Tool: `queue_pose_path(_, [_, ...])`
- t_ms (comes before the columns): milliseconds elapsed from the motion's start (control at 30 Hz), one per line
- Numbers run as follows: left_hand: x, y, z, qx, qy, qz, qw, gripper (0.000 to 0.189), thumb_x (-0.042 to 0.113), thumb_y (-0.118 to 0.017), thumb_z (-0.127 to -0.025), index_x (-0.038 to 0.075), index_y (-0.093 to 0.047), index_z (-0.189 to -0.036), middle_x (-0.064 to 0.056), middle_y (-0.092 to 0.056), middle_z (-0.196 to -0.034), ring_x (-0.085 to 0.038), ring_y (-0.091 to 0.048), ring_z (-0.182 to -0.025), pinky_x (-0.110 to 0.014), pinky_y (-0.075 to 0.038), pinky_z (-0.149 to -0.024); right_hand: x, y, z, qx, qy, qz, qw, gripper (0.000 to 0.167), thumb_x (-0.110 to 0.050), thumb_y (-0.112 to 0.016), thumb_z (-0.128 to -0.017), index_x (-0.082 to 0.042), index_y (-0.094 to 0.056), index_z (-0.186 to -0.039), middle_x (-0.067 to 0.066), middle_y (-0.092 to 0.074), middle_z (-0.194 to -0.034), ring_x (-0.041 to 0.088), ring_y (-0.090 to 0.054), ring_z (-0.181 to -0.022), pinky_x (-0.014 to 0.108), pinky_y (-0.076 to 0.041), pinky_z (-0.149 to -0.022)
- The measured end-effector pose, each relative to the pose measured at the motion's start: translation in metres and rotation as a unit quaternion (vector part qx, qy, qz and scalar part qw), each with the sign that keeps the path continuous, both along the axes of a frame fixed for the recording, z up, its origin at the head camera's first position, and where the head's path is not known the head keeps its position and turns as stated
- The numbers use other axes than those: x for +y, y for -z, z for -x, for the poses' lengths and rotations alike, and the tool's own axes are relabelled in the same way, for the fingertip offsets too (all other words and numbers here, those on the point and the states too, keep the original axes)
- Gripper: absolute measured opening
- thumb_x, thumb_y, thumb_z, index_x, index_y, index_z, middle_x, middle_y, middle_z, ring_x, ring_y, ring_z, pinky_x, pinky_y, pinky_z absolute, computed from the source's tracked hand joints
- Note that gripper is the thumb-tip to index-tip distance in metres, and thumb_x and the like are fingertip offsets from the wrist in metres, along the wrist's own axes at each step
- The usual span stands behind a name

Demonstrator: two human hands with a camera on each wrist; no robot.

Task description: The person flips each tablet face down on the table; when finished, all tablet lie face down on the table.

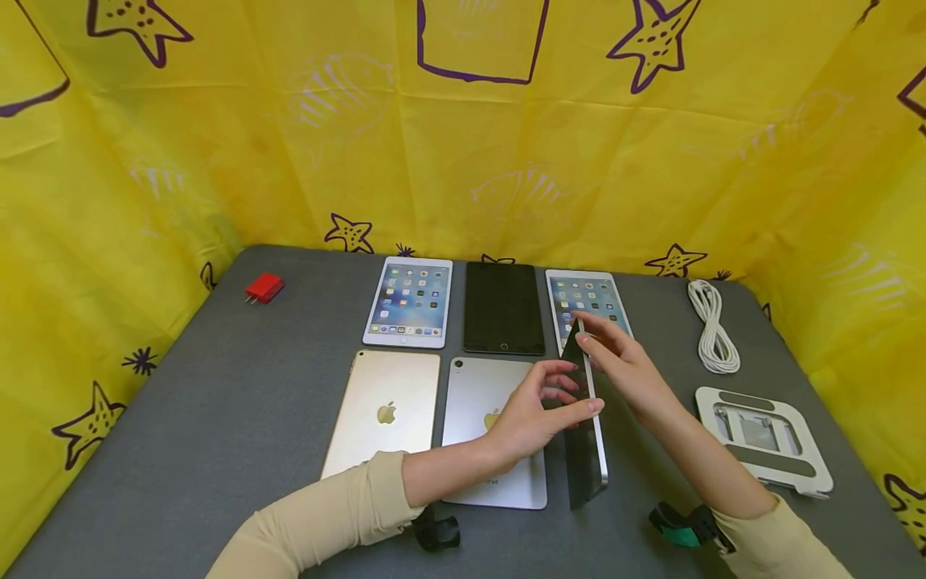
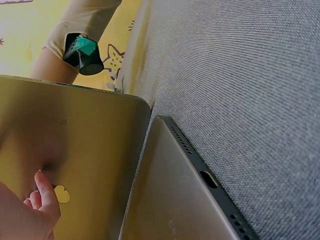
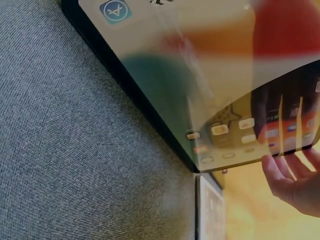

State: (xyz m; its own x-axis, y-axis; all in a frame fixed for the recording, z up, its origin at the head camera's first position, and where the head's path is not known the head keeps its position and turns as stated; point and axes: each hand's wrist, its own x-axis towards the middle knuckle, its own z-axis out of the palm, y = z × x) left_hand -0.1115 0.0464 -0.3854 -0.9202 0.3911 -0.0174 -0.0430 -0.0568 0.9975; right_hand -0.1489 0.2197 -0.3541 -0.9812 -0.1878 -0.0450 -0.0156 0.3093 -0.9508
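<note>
A tablet (image 1: 587, 434) stands upright on its long edge, its screen facing right and its back facing left. My right hand (image 1: 615, 354) pinches the far end of its upper edge between thumb and fingers; the right wrist view shows these fingers at the rim of the lit screen (image 3: 225, 90). My left hand (image 1: 538, 410) has its thumb on the upper edge and bent fingers at the back (image 2: 95, 135), close to the apple logo. Under the left forearm lies a silver tablet (image 1: 463, 418), face down. Left of it is a gold tablet (image 1: 387, 394), also face down.
Along the back lie a white tablet (image 1: 411, 301), a black tablet (image 1: 504, 310) and another white tablet (image 1: 586, 293), all screen up. A red charger (image 1: 264, 288) sits far left. To the right are a coiled white cable (image 1: 712, 326) and a folded stand (image 1: 767, 466).
</note>
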Motion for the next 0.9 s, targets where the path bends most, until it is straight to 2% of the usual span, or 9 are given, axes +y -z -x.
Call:
queue_pose_path(367, [-0.002, 0.001, -0.002, 0.023, 0.003, 0.014, 0.9996, 0.053, 0.029, -0.074, -0.086, 0.013, -0.05, -0.131, 0.001, -0.058, -0.114, -0.009, -0.057, -0.099, -0.025, -0.052, -0.079, 0.0, 0.005, 0.001, -0.011, -0.008, 0.007, 0.9999, 0.052, -0.034, -0.05, -0.102, -0.013, -0.039, -0.148, 0.013, -0.039, -0.147, 0.033, -0.036, -0.133, 0.06, -0.033, -0.104])
queue_pose_path(467, [-0.004, 0.0, -0.006, 0.072, 0.006, 0.015, 0.9973, 0.053, 0.027, -0.072, -0.088, 0.011, -0.049, -0.133, -0.005, -0.055, -0.123, -0.012, -0.055, -0.105, -0.025, -0.052, -0.082, 0.0, 0.005, 0.001, -0.013, -0.01, 0.012, 0.9998, 0.052, -0.034, -0.049, -0.102, -0.013, -0.038, -0.148, 0.014, -0.039, -0.148, 0.033, -0.036, -0.134, 0.06, -0.033, -0.104])
queue_pose_path(567, [-0.006, -0.001, -0.01, 0.17, 0.016, 0.032, 0.9848, 0.051, 0.023, -0.07, -0.09, 0.011, -0.048, -0.134, -0.006, -0.048, -0.132, -0.013, -0.049, -0.116, -0.025, -0.05, -0.089, 0.001, 0.006, 0.001, -0.014, -0.01, 0.013, 0.9998, 0.052, -0.034, -0.049, -0.102, -0.013, -0.037, -0.149, 0.015, -0.039, -0.148, 0.034, -0.035, -0.134, 0.057, -0.036, -0.102])
queue_pose_path(633, [-0.008, -0.003, -0.014, 0.249, 0.027, 0.06, 0.9663, 0.046, 0.021, -0.069, -0.091, 0.012, -0.05, -0.132, -0.003, -0.044, -0.137, -0.012, -0.042, -0.123, -0.026, -0.046, -0.095, 0.001, 0.006, 0.001, -0.012, -0.011, 0.012, 0.9998, 0.053, -0.034, -0.049, -0.102, -0.013, -0.037, -0.149, 0.015, -0.039, -0.147, 0.036, -0.036, -0.131, 0.05, -0.04, -0.098])
queue_pose_path(667, [-0.009, -0.004, -0.015, 0.294, 0.035, 0.076, 0.9521, 0.041, 0.02, -0.067, -0.092, 0.013, -0.053, -0.13, -0.002, -0.043, -0.138, -0.012, -0.039, -0.126, -0.027, -0.043, -0.098, 0.002, 0.006, 0.001, -0.011, -0.012, 0.011, 0.9998, 0.053, -0.034, -0.048, -0.102, -0.013, -0.036, -0.149, 0.016, -0.039, -0.147, 0.036, -0.036, -0.131, 0.049, -0.041, -0.097])
queue_pose_path(733, [-0.011, -0.006, -0.017, 0.382, 0.052, 0.106, 0.9167, 0.031, 0.018, -0.065, -0.093, 0.013, -0.06, -0.123, -0.001, -0.045, -0.139, -0.013, -0.036, -0.131, -0.028, -0.038, -0.103, 0.003, 0.007, 0.001, -0.008, -0.014, 0.01, 0.9998, 0.053, -0.034, -0.048, -0.103, -0.014, -0.036, -0.15, 0.016, -0.039, -0.147, 0.036, -0.035, -0.132, 0.048, -0.042, -0.095])
queue_pose_path(800, [-0.011, -0.007, -0.019, 0.454, 0.07, 0.128, 0.879, 0.021, 0.017, -0.064, -0.093, 0.014, -0.065, -0.114, -0.001, -0.05, -0.135, -0.013, -0.035, -0.133, -0.027, -0.033, -0.108, 0.004, 0.008, 0.001, -0.005, -0.019, 0.009, 0.9998, 0.053, -0.035, -0.047, -0.103, -0.013, -0.035, -0.15, 0.017, -0.037, -0.148, 0.037, -0.034, -0.133, 0.054, -0.041, -0.097])
queue_pose_path(833, [-0.011, -0.007, -0.019, 0.486, 0.075, 0.136, 0.8599, 0.018, 0.018, -0.065, -0.093, 0.014, -0.067, -0.11, -0.001, -0.053, -0.133, -0.013, -0.036, -0.134, -0.026, -0.031, -0.109, 0.005, 0.009, 0.001, -0.005, -0.02, 0.009, 0.9997, 0.053, -0.035, -0.046, -0.103, -0.013, -0.035, -0.15, 0.017, -0.037, -0.148, 0.037, -0.033, -0.135, 0.059, -0.039, -0.098])
queue_pose_path(900, [-0.011, -0.006, -0.019, 0.528, 0.087, 0.149, 0.8313, 0.018, 0.022, -0.068, -0.091, 0.014, -0.068, -0.107, -0.001, -0.055, -0.129, -0.013, -0.036, -0.135, -0.024, -0.03, -0.11, 0.006, 0.009, 0.001, -0.005, -0.023, 0.007, 0.9997, 0.054, -0.036, -0.046, -0.103, -0.013, -0.034, -0.15, 0.017, -0.035, -0.149, 0.038, -0.03, -0.137, 0.065, -0.036, -0.099])
